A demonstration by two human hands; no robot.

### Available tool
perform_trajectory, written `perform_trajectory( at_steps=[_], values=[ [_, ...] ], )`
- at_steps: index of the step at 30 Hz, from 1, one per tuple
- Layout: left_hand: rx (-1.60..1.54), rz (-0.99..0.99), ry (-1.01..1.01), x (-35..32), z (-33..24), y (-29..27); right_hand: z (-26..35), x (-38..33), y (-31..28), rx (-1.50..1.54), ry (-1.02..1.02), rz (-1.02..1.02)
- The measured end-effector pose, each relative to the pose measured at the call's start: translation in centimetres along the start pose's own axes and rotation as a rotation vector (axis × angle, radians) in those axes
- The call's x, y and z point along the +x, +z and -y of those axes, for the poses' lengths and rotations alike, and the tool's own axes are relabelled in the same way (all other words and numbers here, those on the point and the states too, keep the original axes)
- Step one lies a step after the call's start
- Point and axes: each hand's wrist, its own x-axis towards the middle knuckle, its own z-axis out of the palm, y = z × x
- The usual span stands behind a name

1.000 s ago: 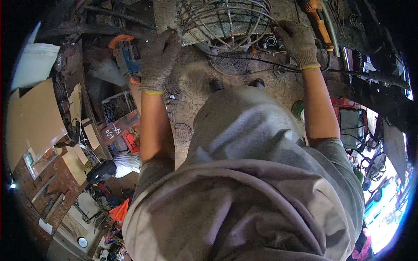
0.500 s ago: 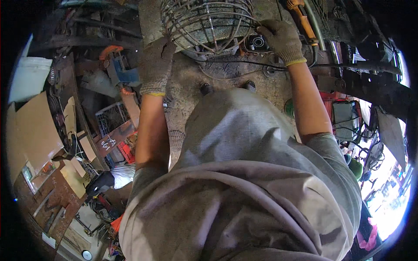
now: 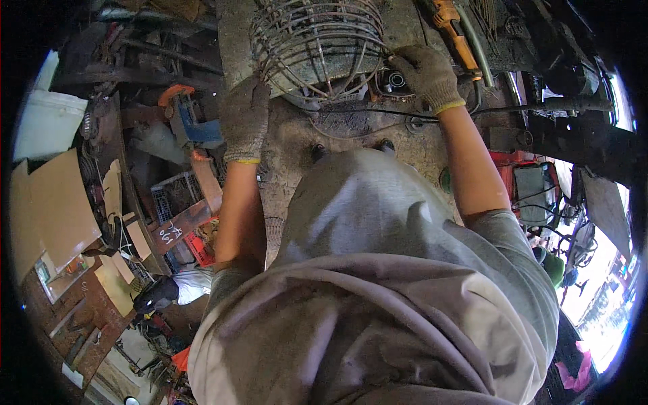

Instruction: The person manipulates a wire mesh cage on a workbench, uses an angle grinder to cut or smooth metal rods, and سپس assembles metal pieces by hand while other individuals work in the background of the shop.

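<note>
A round cage of bent metal rods [image 3: 320,57] rests on the workbench at the top of the view, its curved bars bulging toward me. My left hand [image 3: 246,121], in a grey-brown knitted glove, closes on the cage's left edge. At the opposite edge, my right hand [image 3: 430,75], gloved alike, pinches the rim with thumb and fingers. The bench top shows between the bars. Just beside my right hand lies an orange power tool [image 3: 453,32], and a dark round metal part [image 3: 396,82] sits below its fingers.
A black cable [image 3: 378,111] runs across below the cage. Off to the left are a blue-and-orange clamp-like tool [image 3: 196,128], cardboard sheets [image 3: 57,209] and a white bucket [image 3: 50,128]. A grey-and-red machine [image 3: 533,192] stands right. My shoes [image 3: 318,151] are on the stained floor.
The whole view has shifted slightly, so hands, cage and surroundings appear lower. Both hands stay at the cage's edges.
</note>
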Motion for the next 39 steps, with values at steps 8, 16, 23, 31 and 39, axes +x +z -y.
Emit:
perform_trajectory(
  at_steps=[8,16,23,31,39],
  values=[
    [0.016,0.055,-0.002,0.0,-0.1,-0.6,-0.5,-0.1,0.4,-0.011,-0.023,-0.022],
    [0.067,0.06,-0.01,0.2,-0.7,-0.9,-0.4,-0.3,0.5,-0.031,-0.02,-0.053],
    [0.004,0.024,0.048,0.4,0.1,-0.4,-0.1,-0.3,0.0,-0.004,0.043,0.022],
    [-0.057,0.066,-0.064,0.2,-0.5,-0.6,-1.7,-3.3,-3.1,-0.405,-0.044,-0.162],
    [-0.006,0.091,-0.04,0.1,0.4,-0.3,-4.6,-4.8,-0.8,-0.281,0.125,-0.068]
  ],
)
